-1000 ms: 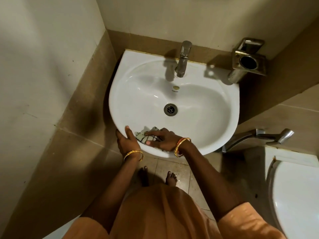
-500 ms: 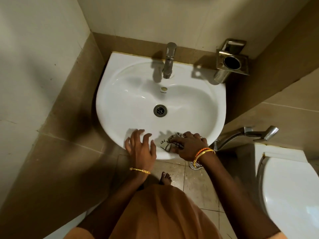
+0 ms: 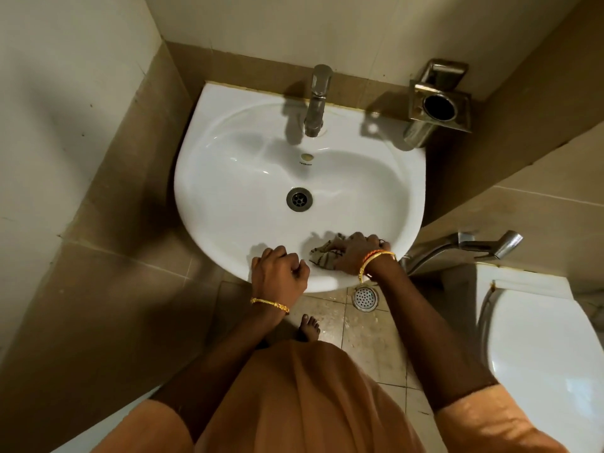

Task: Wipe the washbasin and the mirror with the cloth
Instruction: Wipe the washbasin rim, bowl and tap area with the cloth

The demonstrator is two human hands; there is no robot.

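Observation:
A white washbasin (image 3: 228, 178) hangs in the corner, with a steel tap (image 3: 316, 103) at its back and a drain (image 3: 299, 199) in the middle. My right hand (image 3: 358, 255) presses a crumpled checked cloth (image 3: 323, 255) onto the basin's front rim, right of centre. My left hand (image 3: 279, 273) rests on the front rim beside it, fingers curled into a loose fist, holding nothing. No mirror is in view.
A steel holder (image 3: 438, 106) is fixed to the wall right of the tap. A hand sprayer (image 3: 483, 245) hangs at the right, above a white toilet (image 3: 539, 348). A floor drain (image 3: 365, 297) lies under the basin's front edge. Tiled walls close in left and right.
My right hand has slid the cloth to the right along the front rim. My left hand followed to the right and curled from spread fingers into a fist.

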